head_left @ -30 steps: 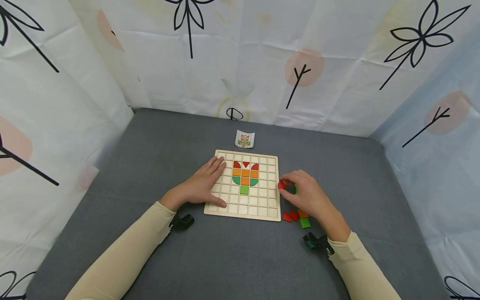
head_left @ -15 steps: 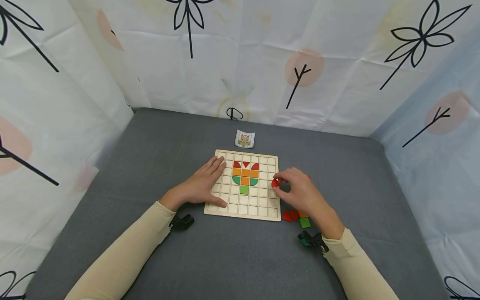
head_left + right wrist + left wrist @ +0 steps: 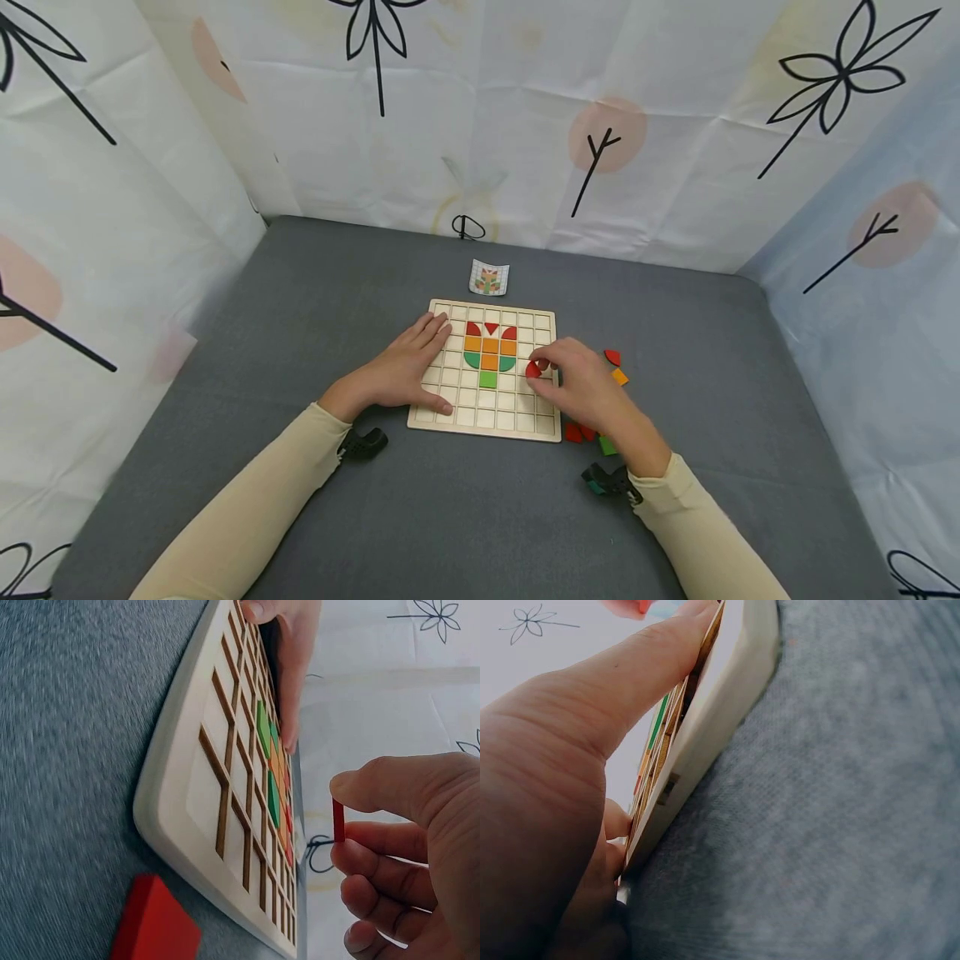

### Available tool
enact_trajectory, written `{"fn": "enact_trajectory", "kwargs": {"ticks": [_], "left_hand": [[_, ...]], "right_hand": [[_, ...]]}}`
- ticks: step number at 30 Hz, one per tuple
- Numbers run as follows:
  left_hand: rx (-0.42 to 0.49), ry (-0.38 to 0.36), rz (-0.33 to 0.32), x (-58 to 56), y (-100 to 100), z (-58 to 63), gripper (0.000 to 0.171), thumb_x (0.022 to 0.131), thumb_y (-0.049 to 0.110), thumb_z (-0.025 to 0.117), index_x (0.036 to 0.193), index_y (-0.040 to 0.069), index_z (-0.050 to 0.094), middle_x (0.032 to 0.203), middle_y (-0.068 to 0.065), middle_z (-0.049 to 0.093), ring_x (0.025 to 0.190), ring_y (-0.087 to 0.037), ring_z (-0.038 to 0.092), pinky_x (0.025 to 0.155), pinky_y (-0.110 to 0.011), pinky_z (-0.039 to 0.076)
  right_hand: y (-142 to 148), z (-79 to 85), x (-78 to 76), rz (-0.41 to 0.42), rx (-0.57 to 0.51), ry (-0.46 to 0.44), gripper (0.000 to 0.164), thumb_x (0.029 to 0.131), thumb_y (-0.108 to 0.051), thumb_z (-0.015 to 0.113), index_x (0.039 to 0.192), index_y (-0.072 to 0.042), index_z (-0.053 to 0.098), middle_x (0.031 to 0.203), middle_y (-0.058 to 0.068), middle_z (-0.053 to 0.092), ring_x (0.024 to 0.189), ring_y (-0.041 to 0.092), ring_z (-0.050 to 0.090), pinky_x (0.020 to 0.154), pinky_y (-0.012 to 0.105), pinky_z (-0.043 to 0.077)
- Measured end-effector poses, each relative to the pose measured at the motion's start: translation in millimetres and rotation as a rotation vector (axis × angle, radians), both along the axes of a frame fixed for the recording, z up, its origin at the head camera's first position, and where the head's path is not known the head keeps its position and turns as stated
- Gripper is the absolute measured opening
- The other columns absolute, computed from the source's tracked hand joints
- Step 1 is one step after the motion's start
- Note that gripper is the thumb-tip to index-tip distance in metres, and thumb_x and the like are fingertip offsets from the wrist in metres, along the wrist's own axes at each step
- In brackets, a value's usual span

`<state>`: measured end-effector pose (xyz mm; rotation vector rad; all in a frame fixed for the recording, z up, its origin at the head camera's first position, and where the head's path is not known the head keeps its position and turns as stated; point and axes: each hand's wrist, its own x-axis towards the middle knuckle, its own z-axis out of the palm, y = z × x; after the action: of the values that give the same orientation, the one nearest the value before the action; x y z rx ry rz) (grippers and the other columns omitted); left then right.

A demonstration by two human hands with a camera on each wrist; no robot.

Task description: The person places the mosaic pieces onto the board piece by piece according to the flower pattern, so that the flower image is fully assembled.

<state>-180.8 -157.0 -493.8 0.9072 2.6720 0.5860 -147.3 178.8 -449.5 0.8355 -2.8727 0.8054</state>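
Gridded wooden board [image 3: 504,421], coloured tiles [image 3: 490,346] in cells toward 12 o'clock.
My right hand [image 3: 581,383] pinches a red tile [image 3: 532,370] over 3 o'clock; left hand [image 3: 405,367] spread at 9.

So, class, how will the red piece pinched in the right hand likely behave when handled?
The red piece looks stiff, its edge straight though pinched by the right hand. Its thinness suggests lightness. Being flat, it would probably slide rather than roll if pushed.

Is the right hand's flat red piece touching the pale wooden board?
Apart. The right wrist view shows white backdrop between the flat red piece, pinched in the right hand, and the pale wooden board.
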Motion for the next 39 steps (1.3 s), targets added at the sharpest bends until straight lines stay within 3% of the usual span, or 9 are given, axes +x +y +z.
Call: {"fn": "enact_trajectory", "kwargs": {"ticks": [18, 39], "left_hand": [[0.008, 0.004, -0.004, -0.2, 0, 0.2, 0.136, 0.084, 0.07, 0.084, 0.173, 0.0, 0.009, 0.181, -0.016, -0.001, 0.166, -0.036, -0.009, 0.13, -0.056, 0.009], [0.002, 0.002, -0.003, -2.5, 0, -3.0, 0.136, 0.084, 0.07, 0.084, 0.173, 0.001, 0.008, 0.181, -0.014, -0.003, 0.166, -0.034, -0.01, 0.131, -0.054, 0.007]], "right_hand": [[-21, -10.6, -3.1, 0.046, -0.01, 0.047, 0.017, 0.092, -0.015, 0.087, 0.106, -0.008, 0.08, 0.096, 0.002, 0.069, 0.09, 0.019, 0.06, 0.078, 0.039, 0.054], [-30, -23.7, -5.4, 0.07, 0.088, 0.053, 0.017, 0.091, -0.017, 0.087, 0.103, -0.008, 0.079, 0.093, -0.001, 0.067, 0.087, 0.018, 0.057, 0.077, 0.037, 0.053]]}}
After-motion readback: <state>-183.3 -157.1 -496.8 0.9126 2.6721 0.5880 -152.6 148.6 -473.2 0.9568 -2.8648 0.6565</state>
